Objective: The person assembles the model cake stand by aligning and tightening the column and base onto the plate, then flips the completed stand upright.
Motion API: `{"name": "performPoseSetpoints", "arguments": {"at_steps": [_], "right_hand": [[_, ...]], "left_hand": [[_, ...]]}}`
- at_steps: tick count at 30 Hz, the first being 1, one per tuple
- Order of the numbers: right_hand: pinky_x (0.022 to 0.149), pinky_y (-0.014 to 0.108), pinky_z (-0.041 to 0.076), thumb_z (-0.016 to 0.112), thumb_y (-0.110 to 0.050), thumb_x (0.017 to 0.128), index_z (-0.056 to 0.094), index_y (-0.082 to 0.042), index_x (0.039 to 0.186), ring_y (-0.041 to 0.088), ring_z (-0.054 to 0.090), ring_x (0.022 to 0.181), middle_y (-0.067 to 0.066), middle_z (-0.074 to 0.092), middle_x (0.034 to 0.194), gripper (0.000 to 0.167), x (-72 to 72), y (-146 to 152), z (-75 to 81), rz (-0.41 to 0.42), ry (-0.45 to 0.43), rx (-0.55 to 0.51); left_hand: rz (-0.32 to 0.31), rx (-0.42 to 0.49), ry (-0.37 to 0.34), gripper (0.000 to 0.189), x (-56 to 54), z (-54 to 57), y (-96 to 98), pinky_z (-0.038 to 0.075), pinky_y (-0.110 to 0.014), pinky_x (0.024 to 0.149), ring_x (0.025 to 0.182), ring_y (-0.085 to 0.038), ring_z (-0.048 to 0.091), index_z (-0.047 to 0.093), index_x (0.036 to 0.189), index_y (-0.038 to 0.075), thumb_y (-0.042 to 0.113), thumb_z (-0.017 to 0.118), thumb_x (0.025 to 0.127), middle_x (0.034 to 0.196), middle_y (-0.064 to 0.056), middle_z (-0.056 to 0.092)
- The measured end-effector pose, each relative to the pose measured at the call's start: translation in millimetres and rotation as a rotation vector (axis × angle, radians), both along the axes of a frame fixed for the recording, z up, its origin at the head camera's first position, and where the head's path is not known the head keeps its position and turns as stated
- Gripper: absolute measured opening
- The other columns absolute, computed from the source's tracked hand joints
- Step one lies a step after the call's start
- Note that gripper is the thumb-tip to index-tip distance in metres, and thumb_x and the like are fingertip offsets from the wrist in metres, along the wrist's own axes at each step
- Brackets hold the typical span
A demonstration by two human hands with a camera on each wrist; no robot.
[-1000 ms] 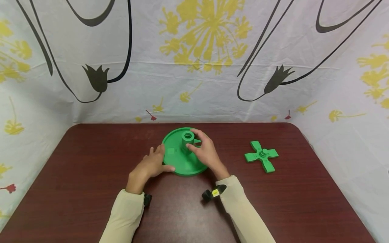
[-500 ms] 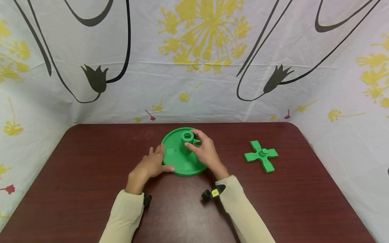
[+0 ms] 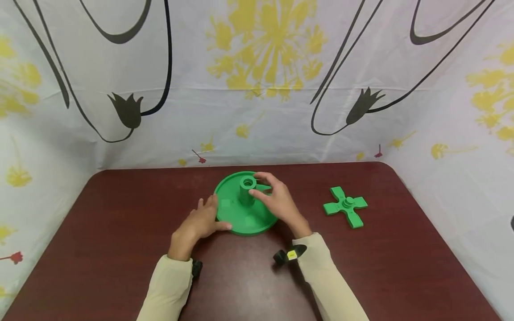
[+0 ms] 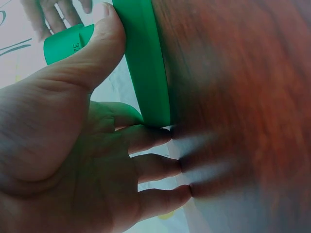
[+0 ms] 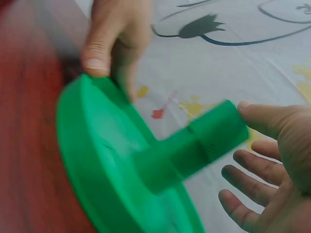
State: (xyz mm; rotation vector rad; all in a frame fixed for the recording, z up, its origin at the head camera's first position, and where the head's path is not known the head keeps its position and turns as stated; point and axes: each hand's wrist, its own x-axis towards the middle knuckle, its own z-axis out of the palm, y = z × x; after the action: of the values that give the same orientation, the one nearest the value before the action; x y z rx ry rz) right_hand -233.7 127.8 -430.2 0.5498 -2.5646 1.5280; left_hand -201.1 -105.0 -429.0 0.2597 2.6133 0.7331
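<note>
A green round plate with a raised rim (image 3: 257, 225) lies on the table, bearing an upright hollow green post (image 3: 246, 195). My left hand (image 3: 199, 221) holds the plate's left edge, thumb over the rim (image 4: 146, 68) and other fingertips down at the tabletop. My right hand (image 3: 283, 203) is beside the post. In the right wrist view its fingers are spread apart from the post (image 5: 194, 145), while the thumb tip is at the post's top; contact there is unclear. A seam crosses the post partway up. Right of the hands lies a green four-armed cross (image 3: 353, 217) with a central stub.
The dark red-brown table (image 3: 132, 223) has a patterned white cloth (image 3: 257, 125) hanging behind it and at both sides. A black strap device (image 3: 289, 255) is on the right wrist, and another (image 3: 196, 269) on the left.
My right hand has shifted slightly to the right and its fingers have loosened from the post. The left hand keeps its place on the plate's edge. The head view has tilted a little.
</note>
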Motion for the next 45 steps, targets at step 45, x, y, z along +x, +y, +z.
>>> {"name": "performPoseSetpoints", "arguments": {"at_steps": [45], "right_hand": [[0.092, 0.064, 0.046, 0.067, 0.006, 0.085, 0.047, 0.015, 0.135, 0.053, 0.051, 0.120, 0.033, 0.056, 0.128, 0.054, 15.4, 268.2, -5.3, 0.022, -0.111, 0.672]], "left_hand": [[0.016, 0.015, 0.017, 0.100, 4.9, -0.4, -0.1, 0.015, -0.065, 0.117, 0.149, -0.049, 0.003, 0.009, 0.156, -0.006, 0.035, 0.072, 0.091, 0.163, -0.026, 0.012]]}}
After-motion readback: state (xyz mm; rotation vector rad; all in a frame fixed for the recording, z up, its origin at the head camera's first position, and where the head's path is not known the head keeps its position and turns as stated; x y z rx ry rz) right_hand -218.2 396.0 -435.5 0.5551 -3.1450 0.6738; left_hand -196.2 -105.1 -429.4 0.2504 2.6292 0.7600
